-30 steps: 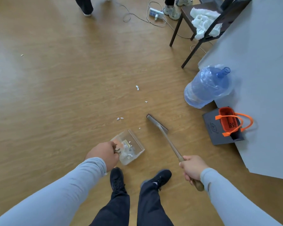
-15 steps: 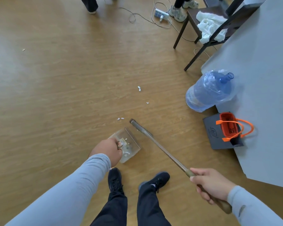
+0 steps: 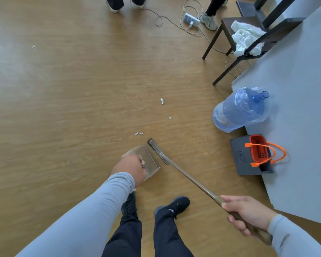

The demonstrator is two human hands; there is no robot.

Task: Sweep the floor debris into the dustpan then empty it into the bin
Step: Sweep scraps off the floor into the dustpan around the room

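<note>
Broom head (image 3: 157, 151) has swung in against the clear dustpan's (image 3: 146, 160) right edge, beyond left hand (image 3: 128, 169) gripping it. Right hand (image 3: 248, 214) clenches handle. Paper scraps (image 3: 139, 133) remain past the head: sweeping unfinished.

floor (image 3: 72, 101): tan woodgrain | dustpan (image 3: 149, 158): clear | jug (image 3: 238, 110): blue | basket (image 3: 260, 151): orange | sleeves (image 3: 93, 214): light grey

The rear of the clear dustpan (image 3: 146, 160) and its handle are covered by the left hand (image 3: 130, 168). The end of the broom handle (image 3: 193, 180) is hidden behind the right sleeve (image 3: 293, 236). Two bystanders' legs (image 3: 117, 2) are cut off at the top edge. The bag's (image 3: 258, 152) contents cannot be made out.
</note>
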